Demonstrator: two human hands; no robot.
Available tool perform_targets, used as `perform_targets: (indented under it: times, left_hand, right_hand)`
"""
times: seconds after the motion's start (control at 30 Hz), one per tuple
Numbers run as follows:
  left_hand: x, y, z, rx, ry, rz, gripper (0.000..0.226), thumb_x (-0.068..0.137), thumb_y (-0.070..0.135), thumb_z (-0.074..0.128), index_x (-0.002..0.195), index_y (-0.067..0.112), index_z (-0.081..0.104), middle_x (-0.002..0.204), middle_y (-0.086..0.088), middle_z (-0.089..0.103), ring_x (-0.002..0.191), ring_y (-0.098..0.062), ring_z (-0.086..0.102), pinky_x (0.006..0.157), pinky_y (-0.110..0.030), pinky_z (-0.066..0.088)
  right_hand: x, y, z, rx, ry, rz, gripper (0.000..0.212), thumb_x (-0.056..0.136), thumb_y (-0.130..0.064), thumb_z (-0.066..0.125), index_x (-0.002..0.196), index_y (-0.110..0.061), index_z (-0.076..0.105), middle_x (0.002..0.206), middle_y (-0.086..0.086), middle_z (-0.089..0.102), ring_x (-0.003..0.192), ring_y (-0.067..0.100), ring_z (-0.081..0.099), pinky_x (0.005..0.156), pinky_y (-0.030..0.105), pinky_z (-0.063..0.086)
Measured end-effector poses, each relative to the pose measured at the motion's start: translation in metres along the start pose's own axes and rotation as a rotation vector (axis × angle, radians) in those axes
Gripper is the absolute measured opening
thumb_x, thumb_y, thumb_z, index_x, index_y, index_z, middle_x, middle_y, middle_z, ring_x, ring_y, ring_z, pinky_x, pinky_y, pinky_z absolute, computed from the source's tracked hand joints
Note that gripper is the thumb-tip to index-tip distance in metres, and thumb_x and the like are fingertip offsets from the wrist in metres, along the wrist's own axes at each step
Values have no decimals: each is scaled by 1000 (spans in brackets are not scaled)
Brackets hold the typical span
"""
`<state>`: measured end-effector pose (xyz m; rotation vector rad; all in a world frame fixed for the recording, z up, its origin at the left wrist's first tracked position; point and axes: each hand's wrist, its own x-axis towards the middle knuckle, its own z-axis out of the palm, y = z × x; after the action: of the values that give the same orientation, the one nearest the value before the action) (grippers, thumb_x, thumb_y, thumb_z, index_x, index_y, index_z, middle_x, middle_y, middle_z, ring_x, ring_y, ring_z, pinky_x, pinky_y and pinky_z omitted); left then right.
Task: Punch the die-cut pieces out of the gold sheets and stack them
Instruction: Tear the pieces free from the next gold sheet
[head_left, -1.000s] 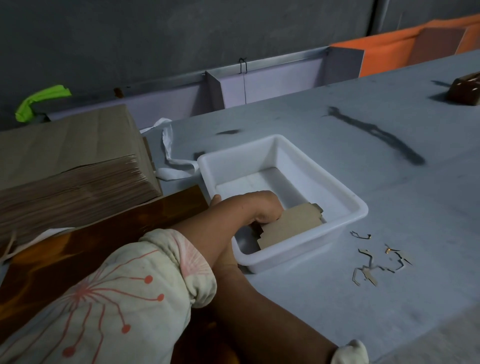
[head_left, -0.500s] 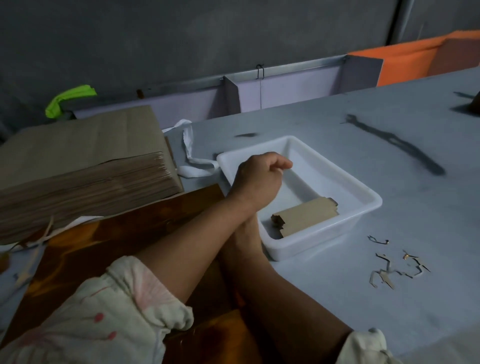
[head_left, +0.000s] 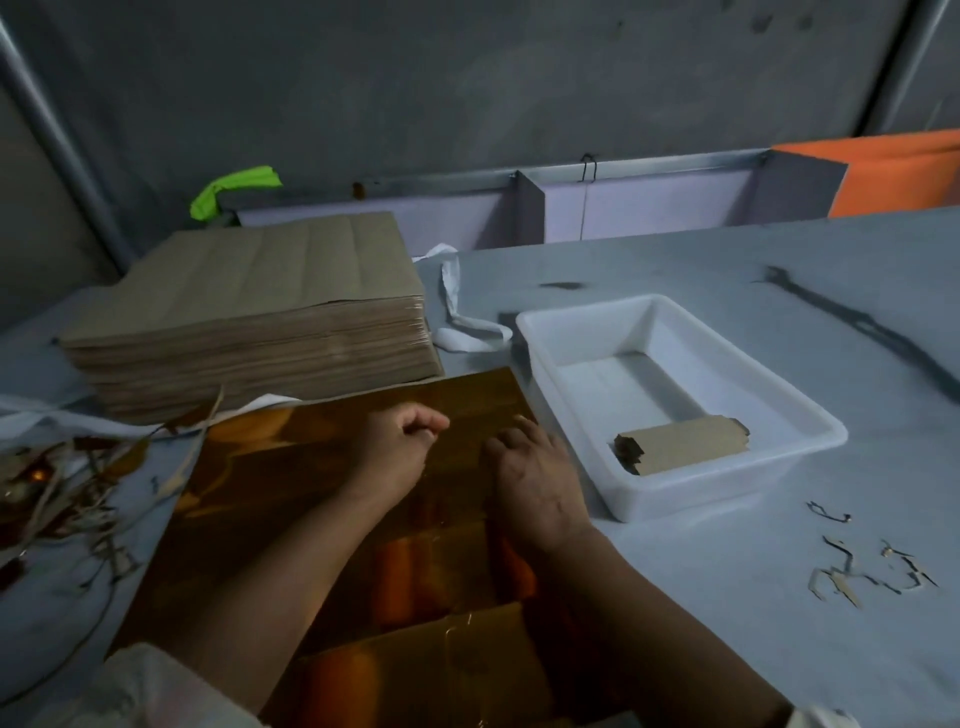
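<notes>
A shiny gold sheet lies flat on the table in front of me. My left hand rests on its far middle with the fingers curled into a loose fist that holds nothing I can see. My right hand lies palm down near the sheet's far right corner, fingertips touching the surface. A small stack of punched brown pieces lies in the near end of a white tray just right of my right hand.
A thick stack of brown-backed sheets stands behind the gold sheet on the left. Leftover strips of scrap are piled at the left edge, and small offcuts lie right of the tray. A white strip lies behind the tray.
My left hand has come out of the tray, leaving the pieces there, and moved back onto the gold sheet. My right hand now rests on the sheet too. My view has swung left.
</notes>
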<state>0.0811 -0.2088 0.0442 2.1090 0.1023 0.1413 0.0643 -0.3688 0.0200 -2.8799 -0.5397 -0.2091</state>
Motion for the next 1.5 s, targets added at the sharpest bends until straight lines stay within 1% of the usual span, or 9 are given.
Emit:
perform_targets:
  times: [0.1,0.2,0.43,0.7,0.87,1.0,1.23,1.33,1.5]
  left_hand:
    - [-11,-29,-22,55,20,-37,29,98,6,52,92,32,65,111,4,66,97,-8,62,70,-18,46]
    - [-22,-53,-36,134,2,-71,29,98,10,52,92,36,62,115,6,64,99,-4,58,69,-16,42]
    - [-39,-70,-34,314,-5,34,30,96,15,57,86,44,57,113,15,50,105,-4,50,68,-12,36]
    - [-51,-81,-23,507,51,205,18,99,24,51,111,32,61,116,12,43,104,-2,44,80,-13,35]
    - [-52,-81,-21,538,53,233,20,100,26,48,115,32,59,118,11,43,107,-3,42,84,-14,36]
    - [-52,-81,-21,558,65,250,20,100,25,47,115,32,59,118,11,43,109,-2,40,85,-14,34]
    - [-52,-83,-21,564,59,248,19,100,25,47,115,32,58,118,10,43,110,-4,41,87,-16,37]
    - [-51,-84,-20,567,61,247,19,100,25,47,114,32,58,119,10,43,112,-6,42,90,-19,40]
    - [-50,-82,-20,575,46,254,20,100,25,47,115,31,59,120,8,44,113,-7,42,89,-19,39]
  right_hand:
    - [-7,-3,8,85,10,51,20,98,-26,55,117,-24,57,119,0,59,117,21,51,96,32,43]
    - [-12,-6,16,71,0,62,14,98,-27,54,111,-24,58,111,-2,60,103,17,54,88,29,47]
    - [-13,-12,27,52,14,110,22,100,-32,49,120,-27,55,118,-2,58,107,17,52,94,32,45]
    - [-17,-11,33,113,46,160,24,101,-28,47,125,-27,50,123,-1,54,112,20,52,92,32,42]
    - [-12,1,18,461,202,391,61,96,-20,55,150,-25,27,150,6,38,124,28,52,97,44,46]
    - [-9,13,14,512,261,486,70,96,-13,54,155,-21,18,157,8,35,141,28,38,111,45,36]
    - [-5,17,14,527,250,479,76,94,-14,58,156,-23,15,156,9,36,141,30,38,110,48,37]
    - [-1,21,11,532,231,508,73,94,-14,56,155,-23,18,154,10,39,138,31,41,109,48,37]
    - [-6,21,6,428,78,437,44,96,-17,52,140,-20,46,137,9,52,118,27,54,97,41,44]
